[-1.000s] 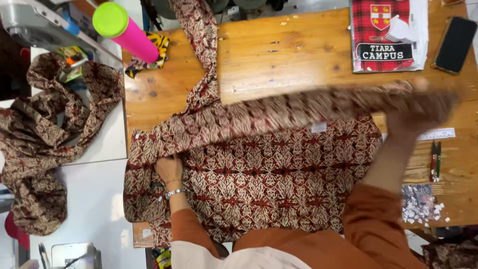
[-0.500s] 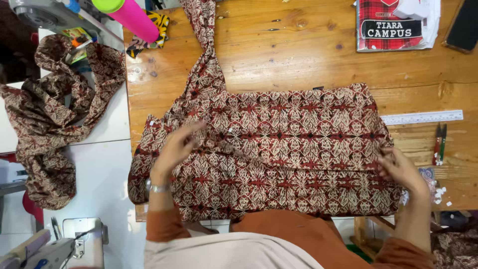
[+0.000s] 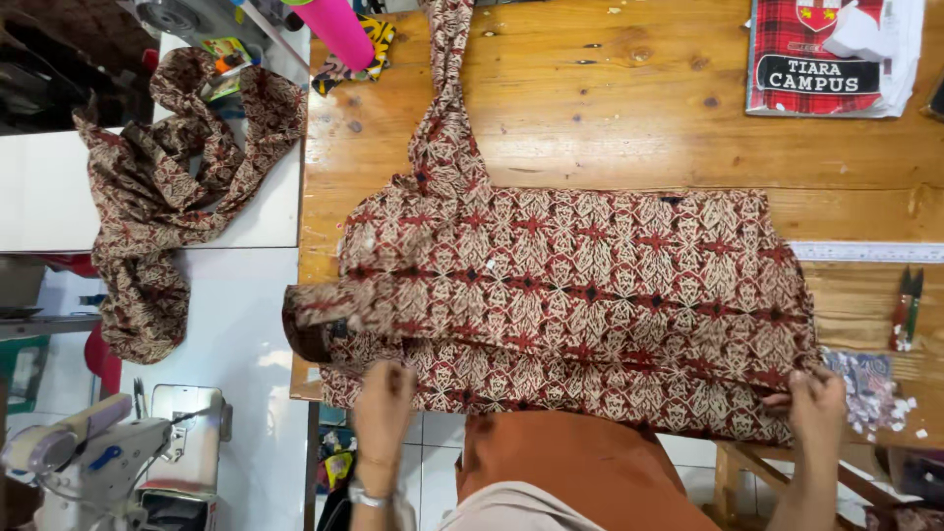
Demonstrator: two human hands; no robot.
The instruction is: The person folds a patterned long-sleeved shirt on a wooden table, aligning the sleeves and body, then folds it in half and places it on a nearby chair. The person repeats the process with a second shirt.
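A dark red and cream batik garment (image 3: 580, 295) lies folded flat across the wooden table (image 3: 610, 108), with a narrow strip of the same cloth running up toward the far edge. My left hand (image 3: 383, 398) grips the garment's near left edge, where a fold of cloth is lifted and blurred. Over at the near right corner, my right hand (image 3: 816, 403) pinches the cloth's edge. Both hands sit at the table's front edge.
A second bunch of batik cloth (image 3: 162, 187) lies on the white surface at left. A pink tube (image 3: 334, 29) sits at the back. A plaid packet (image 3: 836, 54), a ruler (image 3: 865, 252), snips (image 3: 907, 307) and paper scraps (image 3: 870, 388) lie at right. A sewing machine (image 3: 98, 452) stands lower left.
The raised fold of cloth has been laid down over the garment. Both hands have drawn back to the near edge, now gripping the hem at the left and right corners.
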